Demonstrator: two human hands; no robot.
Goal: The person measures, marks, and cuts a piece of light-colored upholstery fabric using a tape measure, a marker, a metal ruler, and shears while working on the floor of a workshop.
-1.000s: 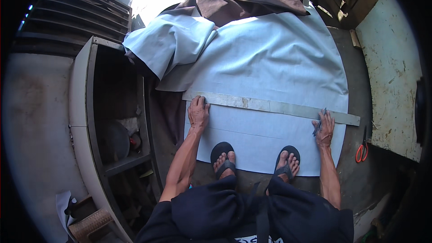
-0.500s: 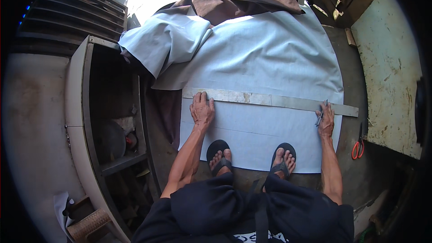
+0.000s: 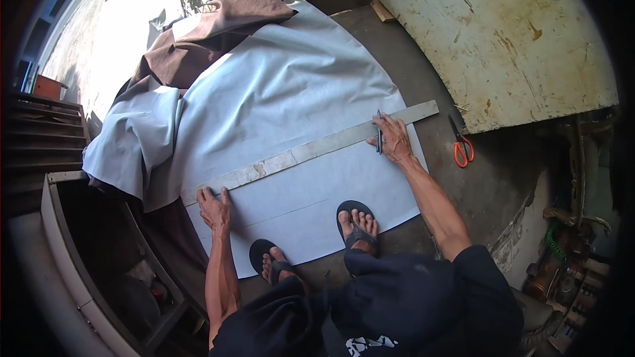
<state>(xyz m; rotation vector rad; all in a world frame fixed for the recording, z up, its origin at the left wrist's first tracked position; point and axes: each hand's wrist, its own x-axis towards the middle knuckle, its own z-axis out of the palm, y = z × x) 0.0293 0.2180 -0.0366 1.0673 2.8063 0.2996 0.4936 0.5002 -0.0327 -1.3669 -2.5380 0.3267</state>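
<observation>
Your right hand point(image 3: 395, 140) pinches a slim dark pen point(image 3: 379, 140) between thumb and fingers, its other fingertips resting on the long metal strip point(image 3: 307, 151) near that strip's right end. Your left hand point(image 3: 215, 211) grips nothing: its thumb stands apart from the fingers, and the tips press down on the strip near its left end. The strip lies slantwise across a pale sheet point(image 3: 284, 86), its right end reaching past the sheet's edge.

On your side of the strip, a thin dark line point(image 3: 288, 212) runs across the sheet, roughly in step with it (faint, but readable). Closer to you than that line, your left sandal point(image 3: 259, 251) and right sandal point(image 3: 344, 218) both stand on the sheet. Beyond the strip, the sheet wrinkles and folds over, baring brown material point(image 3: 225, 23). Just off the strip's right end lie red-handled scissors point(image 3: 463, 152), with a scuffed board point(image 3: 516, 39) beyond them.
</observation>
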